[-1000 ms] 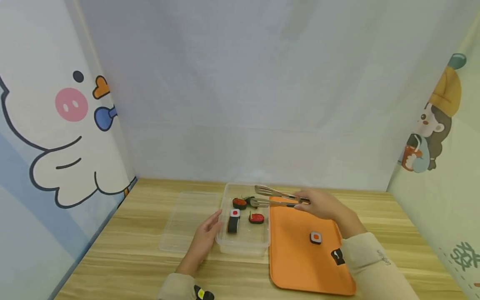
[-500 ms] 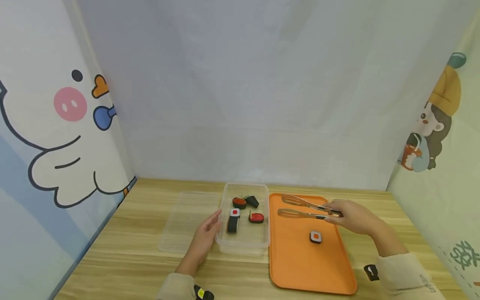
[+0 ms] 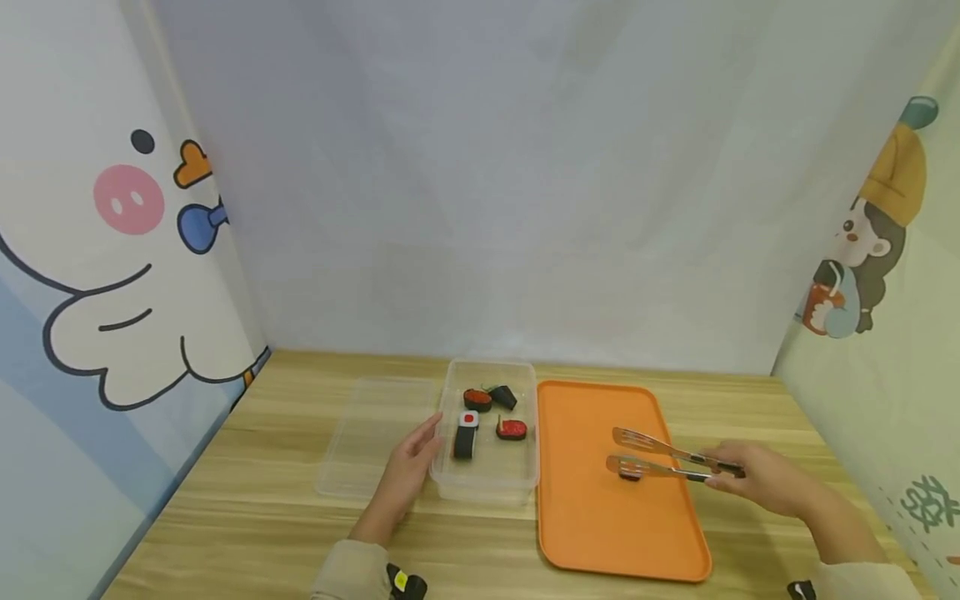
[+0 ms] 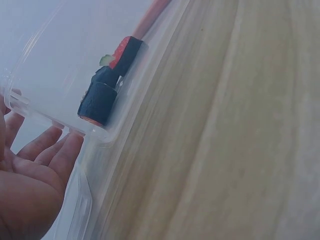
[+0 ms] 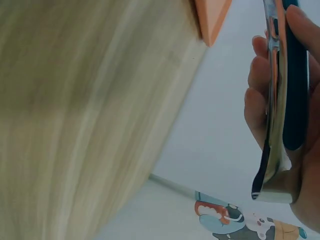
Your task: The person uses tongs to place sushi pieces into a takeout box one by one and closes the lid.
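Note:
My left hand (image 3: pixel 405 468) touches the left side of a clear plastic box (image 3: pixel 483 493) with its fingers extended; in the left wrist view its fingertips (image 4: pixel 74 142) meet the box edge. Inside the box lie a red-topped toy sushi (image 3: pixel 477 399), a dark cone-shaped piece (image 3: pixel 504 397), a red-topped piece (image 3: pixel 512 429) and a black-wrapped roll (image 3: pixel 465 442) beside a white-faced roll (image 3: pixel 468 419). My right hand (image 3: pixel 767 477) holds metal tongs (image 5: pixel 295 90), their arms apart. Below the tips, a toy sushi roll (image 3: pixel 630 476) on the orange tray (image 3: pixel 615 533) is partly hidden.
A flat clear lid (image 3: pixel 375 433) lies on the wooden table (image 3: pixel 247 492), left of the box. The tray stands close to the box's right side. A pale curtain (image 3: pixel 487 208) rises behind the table, with printed cloths at both sides.
My right hand has drawn the tongs away from above the box, rightward and nearer, to over the sushi roll on the tray. The left hand stays at the box.

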Available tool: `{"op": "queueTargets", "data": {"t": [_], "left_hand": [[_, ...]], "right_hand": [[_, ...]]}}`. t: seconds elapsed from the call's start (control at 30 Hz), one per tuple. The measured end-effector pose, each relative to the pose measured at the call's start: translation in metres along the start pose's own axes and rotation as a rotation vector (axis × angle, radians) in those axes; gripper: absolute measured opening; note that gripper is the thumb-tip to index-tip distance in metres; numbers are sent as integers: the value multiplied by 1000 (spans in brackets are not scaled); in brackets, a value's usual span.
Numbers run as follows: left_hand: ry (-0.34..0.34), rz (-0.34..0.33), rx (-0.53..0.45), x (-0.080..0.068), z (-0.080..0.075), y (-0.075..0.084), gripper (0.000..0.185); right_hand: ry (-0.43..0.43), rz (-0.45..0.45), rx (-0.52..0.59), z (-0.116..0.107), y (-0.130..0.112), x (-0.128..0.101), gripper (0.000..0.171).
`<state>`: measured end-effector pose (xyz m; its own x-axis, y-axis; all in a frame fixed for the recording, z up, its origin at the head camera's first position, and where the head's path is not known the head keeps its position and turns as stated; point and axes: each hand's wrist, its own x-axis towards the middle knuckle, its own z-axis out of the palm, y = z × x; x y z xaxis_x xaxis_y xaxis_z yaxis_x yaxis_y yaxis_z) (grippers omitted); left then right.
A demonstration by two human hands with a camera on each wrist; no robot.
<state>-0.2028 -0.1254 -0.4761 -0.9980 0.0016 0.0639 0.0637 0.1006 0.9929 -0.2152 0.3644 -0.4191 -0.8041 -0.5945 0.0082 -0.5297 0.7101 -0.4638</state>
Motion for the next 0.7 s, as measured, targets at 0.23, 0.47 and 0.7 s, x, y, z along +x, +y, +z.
{"op": "queueTargets", "data": {"t": [0.23, 0.47, 0.7], "left_hand": [[-1, 5, 9, -4, 0, 9, 44], [0, -2, 13, -2, 0, 7, 44], [13, 2, -6, 11, 0, -25, 44]], "right_hand": [[-33, 68, -17, 4, 3, -7, 44], [-10, 44, -18, 8, 9, -8, 42], [34, 28, -58, 11, 9, -7, 36]]}}
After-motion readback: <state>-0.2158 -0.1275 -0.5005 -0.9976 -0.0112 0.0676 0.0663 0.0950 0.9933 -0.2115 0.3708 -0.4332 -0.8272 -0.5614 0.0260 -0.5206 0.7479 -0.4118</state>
